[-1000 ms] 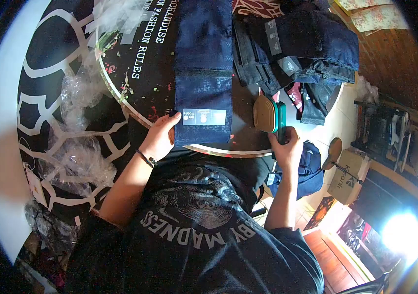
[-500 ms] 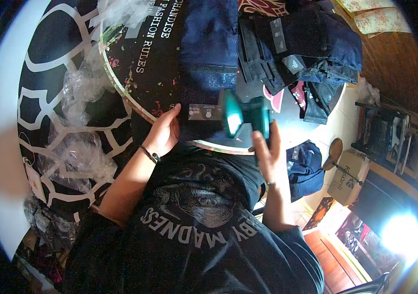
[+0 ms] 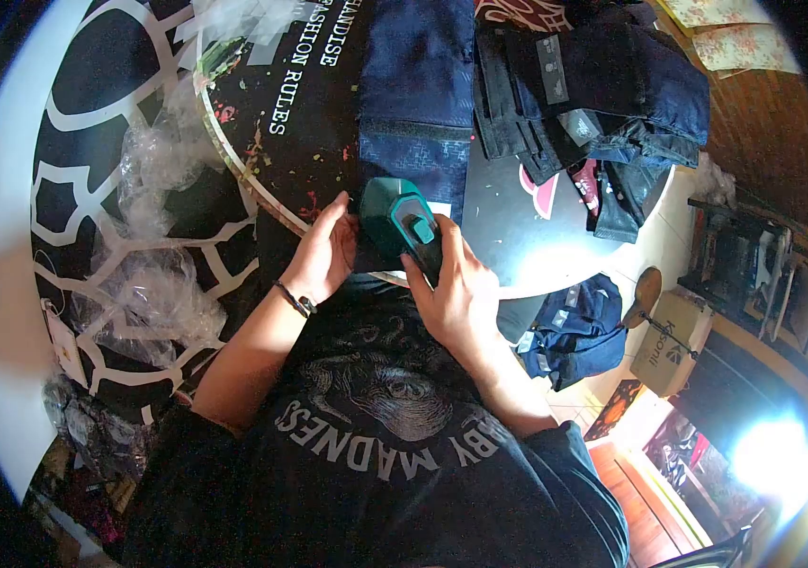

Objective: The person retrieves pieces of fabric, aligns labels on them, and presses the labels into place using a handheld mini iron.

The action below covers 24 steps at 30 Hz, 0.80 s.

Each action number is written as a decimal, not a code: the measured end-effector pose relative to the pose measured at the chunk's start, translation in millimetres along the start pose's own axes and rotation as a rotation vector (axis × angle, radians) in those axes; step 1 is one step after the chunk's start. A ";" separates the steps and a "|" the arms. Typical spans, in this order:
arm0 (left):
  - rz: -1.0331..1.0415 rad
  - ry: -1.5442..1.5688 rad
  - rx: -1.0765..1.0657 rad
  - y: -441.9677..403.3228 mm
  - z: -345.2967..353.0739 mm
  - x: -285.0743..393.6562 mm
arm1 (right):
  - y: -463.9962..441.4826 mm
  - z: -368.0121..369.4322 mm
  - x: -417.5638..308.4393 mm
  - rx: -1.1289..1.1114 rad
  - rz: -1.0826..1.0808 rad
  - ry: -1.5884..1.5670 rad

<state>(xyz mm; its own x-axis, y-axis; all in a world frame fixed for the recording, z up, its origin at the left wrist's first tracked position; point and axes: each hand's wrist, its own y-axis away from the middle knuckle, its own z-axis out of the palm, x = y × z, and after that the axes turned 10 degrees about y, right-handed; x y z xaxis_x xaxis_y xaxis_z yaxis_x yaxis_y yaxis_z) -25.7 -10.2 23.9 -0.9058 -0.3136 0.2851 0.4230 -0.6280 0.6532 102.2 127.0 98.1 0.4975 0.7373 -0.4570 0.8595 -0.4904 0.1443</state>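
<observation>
My right hand is wrapped around the dark handle of a small teal hand iron. The iron sits flat over the near end of folded dark blue jeans, covering most of the label there; a small white corner shows beside it. My left hand rests at the left edge of the jeans, thumb up and fingers stretched out, holding nothing. Its fingertips are partly hidden, so I cannot tell how firmly they touch the cloth.
The jeans lie on a round black table with white lettering. A stack of folded dark jeans stands on its right. Clear plastic wrap is heaped on the left. More jeans and a cardboard box are lower right.
My right hand has swung the iron left and down from a tilted, raised position onto the label end of the jeans. My left hand has stayed almost in place.
</observation>
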 end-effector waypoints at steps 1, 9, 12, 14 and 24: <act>0.019 -0.012 0.073 -0.3 0.3 -0.8 | 0.3 1.0 -0.9 -0.003 0.012 0.008; -0.106 -0.206 -0.008 -7.7 -6.7 -0.8 | 2.0 8.7 -0.3 0.001 0.032 0.003; -0.107 -0.263 -0.015 -8.3 -4.3 -0.6 | 2.2 11.0 1.5 0.015 0.033 -0.008; -0.063 -0.263 -0.008 -8.9 -3.9 -2.0 | 2.6 12.1 2.3 0.010 0.037 0.001; -0.064 -0.233 0.001 -7.2 0.7 -2.6 | 0.9 8.4 1.7 -0.020 0.053 -0.024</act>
<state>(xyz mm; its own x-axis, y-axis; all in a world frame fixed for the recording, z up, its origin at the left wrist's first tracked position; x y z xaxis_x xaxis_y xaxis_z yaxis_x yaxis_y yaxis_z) -26.4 -4.4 18.9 -0.9123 -0.0998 0.3972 0.3644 -0.6403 0.6762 102.8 123.9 90.1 0.5395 0.6994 -0.4688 0.8344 -0.5186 0.1866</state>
